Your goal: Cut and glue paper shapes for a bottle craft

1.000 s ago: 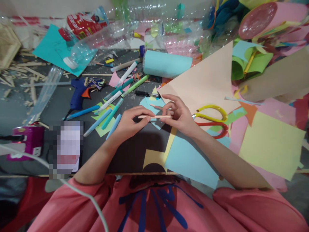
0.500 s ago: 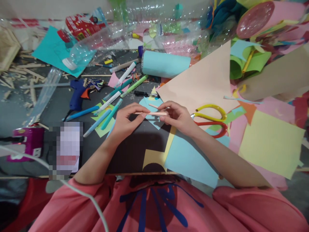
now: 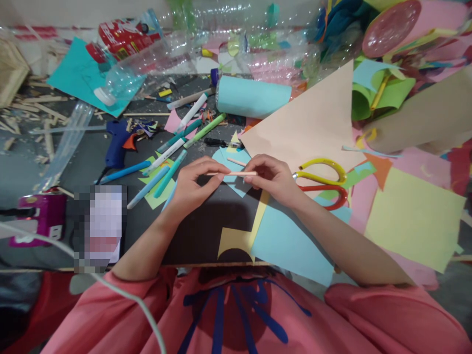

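Between my two hands runs a thin, pale pink rolled paper stick (image 3: 241, 173), held level above the table. My left hand (image 3: 197, 182) pinches its left part between thumb and fingers. At its right end my right hand (image 3: 271, 178) closes with thumb and fingertips. A second thin pale stick (image 3: 237, 162) lies just beyond, on a light blue paper piece (image 3: 239, 186) under the hands. Beside my right wrist are scissors (image 3: 322, 182) with one yellow and one red handle, their blades hidden by that hand.
Several markers (image 3: 173, 169) lie left of my hands, with a blue glue gun (image 3: 118, 142) and a phone (image 3: 105, 223) farther left. Behind stands a blue-wrapped bottle (image 3: 254, 96) on its side. Peach paper (image 3: 313, 123) and yellow paper (image 3: 415, 216) spread to the right. A white cable (image 3: 125, 292) crosses the lower left.
The paper stick looks slimmer now, and my right fingers have curled closer around its end. My left hand keeps nearly the same place.
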`<state>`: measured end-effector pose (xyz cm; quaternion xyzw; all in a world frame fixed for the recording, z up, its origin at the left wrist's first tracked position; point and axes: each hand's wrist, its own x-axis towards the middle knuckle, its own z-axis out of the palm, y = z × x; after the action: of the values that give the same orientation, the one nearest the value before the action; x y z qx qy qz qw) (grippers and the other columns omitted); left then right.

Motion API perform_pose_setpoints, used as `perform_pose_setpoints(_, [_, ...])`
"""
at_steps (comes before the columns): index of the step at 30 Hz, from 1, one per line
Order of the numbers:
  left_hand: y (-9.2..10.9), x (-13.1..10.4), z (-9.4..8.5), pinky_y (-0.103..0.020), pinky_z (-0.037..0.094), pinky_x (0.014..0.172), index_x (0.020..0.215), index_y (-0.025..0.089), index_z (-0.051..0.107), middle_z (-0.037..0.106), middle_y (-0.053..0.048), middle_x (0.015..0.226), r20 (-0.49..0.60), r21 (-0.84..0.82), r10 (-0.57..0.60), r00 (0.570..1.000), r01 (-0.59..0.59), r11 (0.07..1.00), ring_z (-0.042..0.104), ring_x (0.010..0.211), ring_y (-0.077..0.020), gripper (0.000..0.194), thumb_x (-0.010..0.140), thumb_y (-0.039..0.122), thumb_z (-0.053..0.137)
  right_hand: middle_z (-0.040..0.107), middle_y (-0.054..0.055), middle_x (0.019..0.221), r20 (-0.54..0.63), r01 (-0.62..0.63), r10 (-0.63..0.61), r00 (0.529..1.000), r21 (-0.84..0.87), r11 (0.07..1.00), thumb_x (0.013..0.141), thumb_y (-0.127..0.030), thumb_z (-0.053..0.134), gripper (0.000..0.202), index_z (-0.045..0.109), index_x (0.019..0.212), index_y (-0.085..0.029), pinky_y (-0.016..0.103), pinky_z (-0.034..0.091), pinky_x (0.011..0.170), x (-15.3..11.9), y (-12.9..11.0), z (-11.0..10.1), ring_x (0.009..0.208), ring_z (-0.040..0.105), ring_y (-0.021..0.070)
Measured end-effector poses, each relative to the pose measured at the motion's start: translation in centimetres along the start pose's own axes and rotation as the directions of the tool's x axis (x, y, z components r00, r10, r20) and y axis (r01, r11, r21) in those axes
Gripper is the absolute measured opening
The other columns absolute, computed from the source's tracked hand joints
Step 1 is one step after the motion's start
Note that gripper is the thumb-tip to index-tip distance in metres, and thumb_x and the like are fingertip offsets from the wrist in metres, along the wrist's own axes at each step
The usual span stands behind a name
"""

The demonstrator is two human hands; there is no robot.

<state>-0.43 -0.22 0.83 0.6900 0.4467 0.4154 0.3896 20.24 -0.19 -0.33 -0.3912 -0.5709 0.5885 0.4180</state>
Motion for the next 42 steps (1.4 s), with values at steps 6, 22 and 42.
perform_pose_setpoints(6, [0.1,0.04,0.04,-0.027,0.049,0.067,0.081,0.021,0.074,0.07,-0.003,0.079,-0.013,-0.024,0.026,1.0,-0.026,0.999,0.063,0.072,-0.0144,0.012,0.083,0.025,0.064,0.055,-0.004,0.073,-0.025,0.026,-0.025,0.999,0.002,1.0,0.077,-0.044,0.075,0.028,0.06,0.078,-0.02,0.024,0.039,0.051,-0.02,0.12,0.08,0.054,0.047,0.0062])
perform_pose_setpoints(22, [-0.18,0.04,0.0,-0.028,0.049,0.07,0.081,0.021,0.074,0.07,-0.002,0.078,-0.018,-0.062,-0.006,1.0,0.005,0.998,0.063,0.073,-0.0148,0.01,0.082,0.024,0.065,0.054,-0.005,0.077,-0.087,0.034,-0.028,0.996,0.066,0.997,0.073,-0.045,0.078,0.042,0.043,0.073,-0.022,0.021,0.04,0.048,0.07,-0.05,0.25,0.052,0.045,0.0045])
perform_pose_setpoints(42, [-0.2,-0.14,0.01,-0.026,0.049,0.071,0.084,0.021,0.074,0.071,-0.001,0.08,0.008,-0.042,0.016,1.0,-0.016,0.999,0.064,0.075,-0.0139,0.011,0.084,0.023,0.063,0.073,0.0,0.066,0.0,-0.167,0.17,0.985,0.166,0.972,0.069,-0.038,0.082,0.026,0.075,0.084,-0.018,0.024,0.057,0.057,-0.15,-0.59,0.17,0.056,0.065,0.0096])
